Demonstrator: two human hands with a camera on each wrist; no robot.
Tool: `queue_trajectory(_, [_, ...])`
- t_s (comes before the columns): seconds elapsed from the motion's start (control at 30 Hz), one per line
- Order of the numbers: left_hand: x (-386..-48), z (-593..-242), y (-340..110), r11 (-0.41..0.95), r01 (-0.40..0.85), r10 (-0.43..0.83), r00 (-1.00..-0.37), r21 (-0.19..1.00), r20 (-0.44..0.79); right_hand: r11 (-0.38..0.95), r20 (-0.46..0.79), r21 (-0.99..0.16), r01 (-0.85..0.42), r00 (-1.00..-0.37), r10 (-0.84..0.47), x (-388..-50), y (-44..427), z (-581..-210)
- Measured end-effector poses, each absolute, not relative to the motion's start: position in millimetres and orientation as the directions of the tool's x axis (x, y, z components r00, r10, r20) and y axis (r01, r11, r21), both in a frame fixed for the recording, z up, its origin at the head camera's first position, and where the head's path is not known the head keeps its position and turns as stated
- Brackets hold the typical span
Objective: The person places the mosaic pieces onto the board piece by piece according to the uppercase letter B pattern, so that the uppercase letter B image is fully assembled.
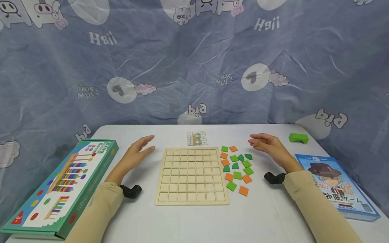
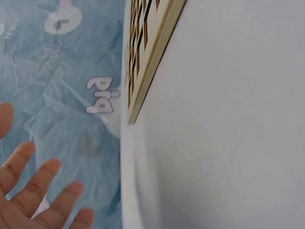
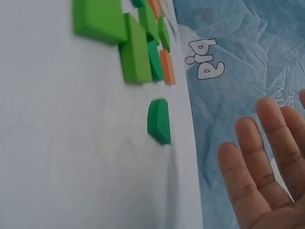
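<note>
A pale wooden grid board (image 1: 192,176) lies flat at the middle of the white table, its square cells bare. To its right are scattered several orange squares (image 1: 243,190), light green squares (image 1: 231,186) and dark green quarter-round pieces (image 1: 248,157). Behind the board lies a small pattern card (image 1: 197,138) with a coloured grid. My left hand (image 1: 135,153) hovers left of the board, fingers extended, holding nothing. Right of the loose pieces, my right hand (image 1: 268,146) is held up with nothing in it; its relaxed, spread fingers (image 3: 250,152) show in the right wrist view.
A large green game box (image 1: 65,182) lies along the table's left side. On the right is a blue box (image 1: 337,185) with a cartoon figure, partly behind my right sleeve. A green arch block (image 1: 298,138) stands at the back right. A patterned blue cloth (image 1: 194,67) hangs behind the table.
</note>
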State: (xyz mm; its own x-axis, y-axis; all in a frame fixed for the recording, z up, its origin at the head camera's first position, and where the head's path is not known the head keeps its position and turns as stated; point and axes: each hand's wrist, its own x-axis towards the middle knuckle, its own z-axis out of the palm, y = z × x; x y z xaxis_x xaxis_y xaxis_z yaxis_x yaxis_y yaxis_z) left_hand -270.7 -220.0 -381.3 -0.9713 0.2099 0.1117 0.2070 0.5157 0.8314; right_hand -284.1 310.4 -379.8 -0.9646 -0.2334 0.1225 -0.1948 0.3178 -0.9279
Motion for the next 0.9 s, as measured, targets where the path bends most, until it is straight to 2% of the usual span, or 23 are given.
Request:
queue_trajectory(0.13, [-282.5, -387.4, -213.5, 0.291, 0.113, 0.214, -0.976, 0.95, 0.051, 0.138, 0.087, -0.983, -0.123, -0.967, -0.238, -296.8, 305.8, -383.6])
queue_trajectory(0.3, [-297.8, -397.3, -206.5, 0.079, 0.008, 0.183, -0.983, 0.997, -0.007, -0.065, 0.082, -0.996, -0.069, -0.968, -0.238, -312.6, 302.3, -389.8])
queue_trajectory(0.43, [-304.9, -407.7, -205.9, 0.012, -0.01, 0.15, -0.989, 1.0, -0.012, -0.095, 0.031, -0.995, -0.009, -0.971, -0.236, -324.1, 297.3, -398.2])
queue_trajectory(0.5, [-306.1, -413.6, -207.3, 0.032, 0.009, 0.139, -0.99, 0.999, 0.004, -0.059, 0.006, -0.998, 0.008, -0.972, -0.234, -328.6, 295.6, -404.1])
queue_trajectory(0.6, [-305.6, -422.3, -210.0, 0.137, 0.082, 0.139, -0.988, 0.987, 0.063, 0.043, -0.027, -0.999, 0.018, -0.977, -0.21, -333.8, 292.4, -412.9])
queue_trajectory(0.73, [-301.2, -428.4, -212.7, 0.28, 0.195, 0.168, -0.974, 0.94, 0.152, 0.291, -0.026, -0.956, -0.033, -0.98, -0.199, -336.5, 286.0, -421.0])
queue_trajectory(0.9, [-296.3, -431.1, -210.7, 0.419, 0.266, 0.256, -0.952, 0.868, 0.168, 0.511, -0.007, -0.852, -0.115, -0.973, -0.23, -338.0, 281.0, -422.3])
